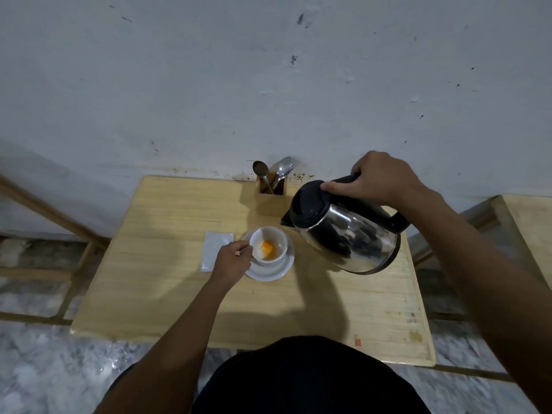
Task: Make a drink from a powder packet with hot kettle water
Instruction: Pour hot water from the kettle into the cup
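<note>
At frame centre the cup, holding orange powder, is steadied on its saucer by the left hand, closed at its side. The kettle is gripped by the right hand, spout tilted cupward (no water visible). Bare counter is left below.

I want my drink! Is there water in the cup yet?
Not yet. The cup holds only orange powder; no stream leaves the tilted kettle.
</note>
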The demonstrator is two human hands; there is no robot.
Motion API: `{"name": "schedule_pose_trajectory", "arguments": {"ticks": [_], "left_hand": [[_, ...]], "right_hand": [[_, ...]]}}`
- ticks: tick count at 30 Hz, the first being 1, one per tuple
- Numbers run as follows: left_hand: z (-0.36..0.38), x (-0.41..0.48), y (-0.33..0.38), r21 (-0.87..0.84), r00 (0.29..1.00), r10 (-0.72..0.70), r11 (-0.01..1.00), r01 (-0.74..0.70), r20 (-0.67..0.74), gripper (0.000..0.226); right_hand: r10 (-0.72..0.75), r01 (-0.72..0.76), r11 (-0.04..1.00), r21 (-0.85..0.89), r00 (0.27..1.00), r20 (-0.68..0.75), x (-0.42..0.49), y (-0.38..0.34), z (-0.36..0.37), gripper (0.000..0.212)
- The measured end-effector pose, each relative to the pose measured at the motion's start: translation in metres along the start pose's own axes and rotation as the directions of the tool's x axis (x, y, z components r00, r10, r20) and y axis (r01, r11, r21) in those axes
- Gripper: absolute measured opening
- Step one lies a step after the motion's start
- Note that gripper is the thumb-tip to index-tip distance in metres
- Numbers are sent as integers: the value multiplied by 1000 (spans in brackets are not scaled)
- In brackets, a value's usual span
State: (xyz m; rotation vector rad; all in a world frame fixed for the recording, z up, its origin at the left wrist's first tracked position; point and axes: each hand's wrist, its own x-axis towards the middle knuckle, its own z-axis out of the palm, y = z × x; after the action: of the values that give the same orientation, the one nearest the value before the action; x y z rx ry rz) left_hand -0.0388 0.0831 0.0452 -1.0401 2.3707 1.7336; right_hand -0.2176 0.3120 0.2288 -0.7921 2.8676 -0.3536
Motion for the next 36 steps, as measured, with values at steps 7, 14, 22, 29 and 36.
{"name": "schedule_pose_trajectory", "arguments": {"ticks": [7,14,22,29,36], "left_hand": [[-4,4,-2,19,999,5,1000,-5,38,29],[-4,8,-5,32,999,-7,999,6,47,29],[-4,9,-7,35,999,-3,999,2,45,30],[-4,9,-8,28,999,-10,1000,8,48,31],[-4,8,-8,26,999,8,1000,-9,43,29]], "right_hand": [[-55,74,987,-141,990,133,5,-36,6,71],[-47,99,954,-283,982,185,9,-63,10,67],[-41,111,933,-343,978,206,17,-73,8,69],[-23,111,919,-377,973,231,23,-77,4,69],[-12,111,907,-406,971,239,25,-79,2,69]]}}
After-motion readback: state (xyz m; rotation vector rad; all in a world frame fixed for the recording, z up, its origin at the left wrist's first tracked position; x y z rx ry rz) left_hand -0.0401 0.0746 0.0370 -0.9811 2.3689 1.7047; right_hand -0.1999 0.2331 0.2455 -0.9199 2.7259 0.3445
